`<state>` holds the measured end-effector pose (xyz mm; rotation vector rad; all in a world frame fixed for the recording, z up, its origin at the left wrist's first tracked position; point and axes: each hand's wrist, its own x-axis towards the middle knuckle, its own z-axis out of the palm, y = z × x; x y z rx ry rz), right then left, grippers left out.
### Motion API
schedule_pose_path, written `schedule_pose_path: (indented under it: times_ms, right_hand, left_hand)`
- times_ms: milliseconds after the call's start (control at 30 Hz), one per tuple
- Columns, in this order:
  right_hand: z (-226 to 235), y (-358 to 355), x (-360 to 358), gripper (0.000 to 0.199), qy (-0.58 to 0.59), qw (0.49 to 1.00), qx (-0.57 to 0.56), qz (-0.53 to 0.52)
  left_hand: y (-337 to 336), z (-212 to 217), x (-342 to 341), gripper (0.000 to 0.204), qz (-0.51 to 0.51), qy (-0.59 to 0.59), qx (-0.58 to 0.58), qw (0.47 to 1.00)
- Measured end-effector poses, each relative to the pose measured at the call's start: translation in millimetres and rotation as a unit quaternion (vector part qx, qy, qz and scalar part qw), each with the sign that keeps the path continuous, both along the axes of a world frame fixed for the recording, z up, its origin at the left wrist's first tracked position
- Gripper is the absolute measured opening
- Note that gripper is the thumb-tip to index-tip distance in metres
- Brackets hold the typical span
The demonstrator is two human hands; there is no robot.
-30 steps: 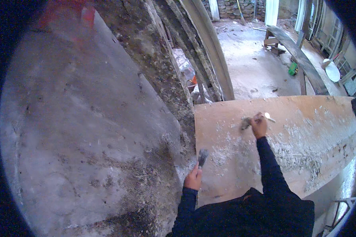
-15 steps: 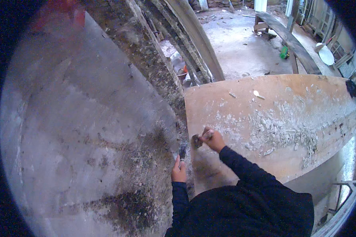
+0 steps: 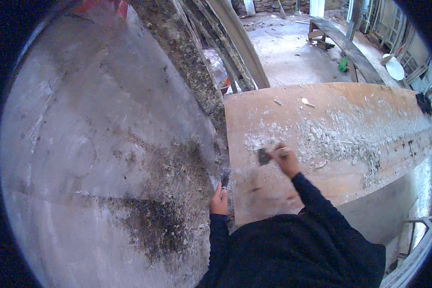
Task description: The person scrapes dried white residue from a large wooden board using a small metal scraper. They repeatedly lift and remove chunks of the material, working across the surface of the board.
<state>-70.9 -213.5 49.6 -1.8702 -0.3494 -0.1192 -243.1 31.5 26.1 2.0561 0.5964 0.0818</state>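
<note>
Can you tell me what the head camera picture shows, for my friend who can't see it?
A person's right hand holds a small dark tool against a long orange-brown board strewn with white flakes. Their left hand grips another small tool beside a stained grey wall.

Small dark scraper (image 3: 263, 156) flat on plastered board (image 3: 350, 158).

No packages, labels, signs or screens

None can be made out anywhere in the head view. The one doubtful item is a small green object (image 3: 343, 64) on the floor far back, beside the long bench (image 3: 346, 45); it is too small to tell whether it is a container.
</note>
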Motion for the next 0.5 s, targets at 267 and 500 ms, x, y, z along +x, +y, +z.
schedule_pose_path:
  times_ms: [267, 500]
  right_hand:
    - [-66, 37, 31, 0.024, 0.059, 0.998, -0.02, -0.002]
    - [4, -104, 15, 0.021, -0.072, 0.959, -0.206, -0.183]
  left_hand:
    - [-18, 16, -21, 0.045, 0.003, 0.001, 0.007, 1.0]
    - [-37, 30, -60, 0.047, 0.009, 0.076, 0.079, 0.994]
